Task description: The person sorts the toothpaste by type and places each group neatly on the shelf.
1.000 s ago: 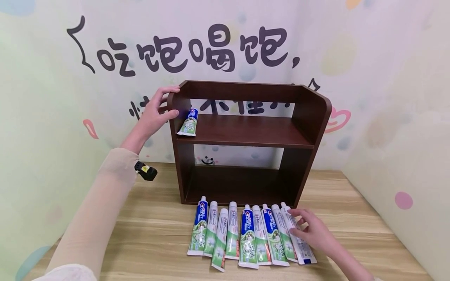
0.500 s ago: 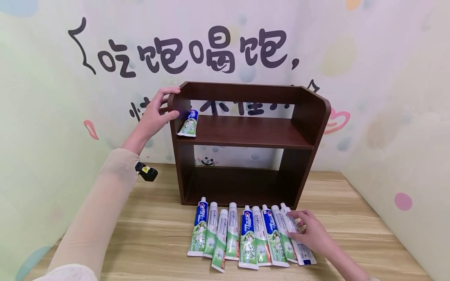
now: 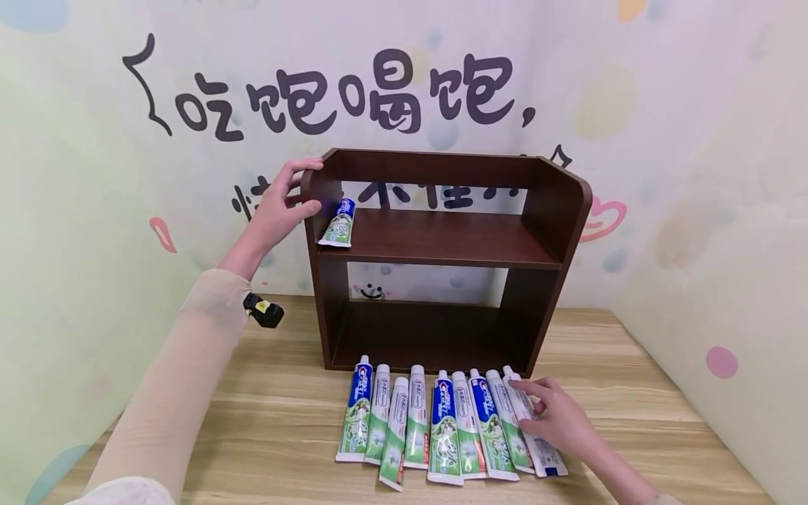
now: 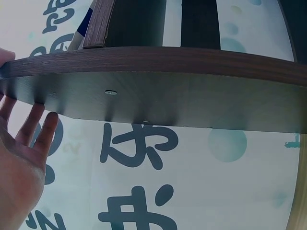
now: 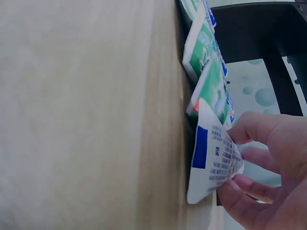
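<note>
My left hand [image 3: 280, 207] holds the upper left side panel of a dark brown two-tier shelf [image 3: 442, 258]. Its thumb lies near the front edge; in the left wrist view its fingertips touch the panel's outer face [image 4: 158, 98]. Down on the table, my right hand [image 3: 558, 417] has thumb and fingers on either side of the rightmost toothpaste tube [image 3: 548, 459]. That tube shows its white printed back and blue patch [image 5: 216, 153] in the right wrist view. One blue-and-green toothpaste tube [image 3: 339, 226] leans in the upper tier's left corner.
Several more toothpaste tubes [image 3: 446, 435], blue-green and white-green, lie side by side before the shelf, caps towards it. They rest on a wooden table [image 3: 271, 435]. A wall with black lettering [image 3: 398, 91] stands behind. A small black camera [image 3: 264, 310] sits on the left wrist.
My right hand has shifted slightly left, its fingers coming onto the rightmost toothpaste tube. My left hand stays on the shelf, and the tubes lie as before.
</note>
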The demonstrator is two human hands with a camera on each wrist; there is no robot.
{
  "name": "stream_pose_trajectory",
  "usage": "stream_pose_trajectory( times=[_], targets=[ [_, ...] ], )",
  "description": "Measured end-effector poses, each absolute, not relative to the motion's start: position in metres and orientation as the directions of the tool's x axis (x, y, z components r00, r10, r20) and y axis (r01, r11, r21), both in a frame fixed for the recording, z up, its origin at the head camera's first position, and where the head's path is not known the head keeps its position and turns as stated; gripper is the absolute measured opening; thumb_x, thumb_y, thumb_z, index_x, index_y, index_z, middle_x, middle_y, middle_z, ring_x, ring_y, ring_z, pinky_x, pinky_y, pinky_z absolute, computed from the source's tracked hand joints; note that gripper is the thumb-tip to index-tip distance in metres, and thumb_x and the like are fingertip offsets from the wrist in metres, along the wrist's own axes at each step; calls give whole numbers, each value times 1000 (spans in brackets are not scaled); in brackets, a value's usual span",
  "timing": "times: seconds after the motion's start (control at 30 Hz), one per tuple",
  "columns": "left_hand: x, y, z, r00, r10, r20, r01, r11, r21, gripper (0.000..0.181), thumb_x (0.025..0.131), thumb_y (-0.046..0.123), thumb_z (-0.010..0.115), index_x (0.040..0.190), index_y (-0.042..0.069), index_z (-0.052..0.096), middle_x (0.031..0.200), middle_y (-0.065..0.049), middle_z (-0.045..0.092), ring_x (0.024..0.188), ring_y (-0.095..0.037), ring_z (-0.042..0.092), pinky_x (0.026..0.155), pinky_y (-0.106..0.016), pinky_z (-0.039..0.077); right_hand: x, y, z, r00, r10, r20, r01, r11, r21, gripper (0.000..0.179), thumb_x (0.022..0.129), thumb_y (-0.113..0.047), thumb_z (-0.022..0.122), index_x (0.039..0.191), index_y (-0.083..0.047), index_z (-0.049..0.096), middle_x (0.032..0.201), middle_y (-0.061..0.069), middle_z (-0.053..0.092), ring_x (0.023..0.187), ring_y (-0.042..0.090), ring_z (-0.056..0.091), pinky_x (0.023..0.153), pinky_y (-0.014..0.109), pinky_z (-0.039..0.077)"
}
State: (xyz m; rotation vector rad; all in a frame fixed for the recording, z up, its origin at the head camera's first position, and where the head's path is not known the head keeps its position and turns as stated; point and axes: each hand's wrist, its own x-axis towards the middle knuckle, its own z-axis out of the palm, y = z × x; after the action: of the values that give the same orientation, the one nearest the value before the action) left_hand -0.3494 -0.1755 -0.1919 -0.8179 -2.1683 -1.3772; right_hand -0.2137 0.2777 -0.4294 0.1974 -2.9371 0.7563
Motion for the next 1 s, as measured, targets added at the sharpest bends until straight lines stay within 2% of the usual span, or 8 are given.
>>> stream_pose_trajectory(
  times=[0.1,0.2,0.37,0.53,0.67,0.77,0.9,1.0],
  targets=[
    [-349,-176,-192,-727,241,643,684,327,652,52,91,1,57,140,6,43,158,-6,37,141,-37,40,111,-54,37,-216,283,-431,-984,-131,124,-176,857,-484,61,72,-12,79,131,-17,65,113,11,59,77,11,51,62,20,40],
    [-349,-176,-192,-729,240,642,683,325,654,52,91,1,57,140,6,43,158,-6,37,141,-36,40,111,-53,37,-219,293,-433,-980,-175,91,-196,812,-550,59,75,-10,77,133,-16,63,118,14,60,79,10,56,65,20,45],
    [-349,-175,-192,-728,241,642,684,323,654,52,90,1,57,140,5,43,158,-7,37,142,-36,40,110,-51,38,-223,308,-432,-952,-302,55,-255,678,-689,57,82,-10,72,137,-6,57,121,23,60,82,13,63,67,21,50],
    [-348,-175,-192,-728,242,641,684,325,654,53,90,0,57,140,5,43,159,-7,36,142,-37,40,111,-53,37,-226,319,-432,-903,-428,39,-293,548,-783,57,88,-9,66,141,3,49,120,28,58,81,8,64,67,23,53],
    [-348,-175,-191,-728,242,642,684,322,654,53,90,0,57,140,5,43,159,-7,36,142,-37,40,111,-53,37,-227,323,-431,-885,-464,41,-313,530,-788,55,91,-9,64,141,4,48,120,27,58,83,5,62,67,23,54],
    [-348,-175,-191,-726,243,643,686,320,654,53,90,1,57,140,5,43,159,-7,35,142,-36,40,111,-52,37,-227,321,-429,-889,-456,41,-322,559,-765,58,90,-15,68,141,4,49,119,26,60,84,5,64,67,23,54],
    [-348,-175,-191,-728,241,642,684,323,654,52,90,1,57,140,5,43,159,-6,36,142,-36,40,111,-51,37,-226,313,-426,-918,-397,22,-286,621,-730,68,83,-24,78,140,1,52,115,22,62,79,6,65,63,23,53],
    [-348,-175,-191,-729,239,641,682,326,655,52,90,0,57,140,6,44,159,-6,37,141,-36,41,109,-48,38,-224,307,-425,-937,-350,8,-253,660,-707,72,77,-24,83,139,0,54,112,19,62,76,9,65,62,22,52]
  ],
)
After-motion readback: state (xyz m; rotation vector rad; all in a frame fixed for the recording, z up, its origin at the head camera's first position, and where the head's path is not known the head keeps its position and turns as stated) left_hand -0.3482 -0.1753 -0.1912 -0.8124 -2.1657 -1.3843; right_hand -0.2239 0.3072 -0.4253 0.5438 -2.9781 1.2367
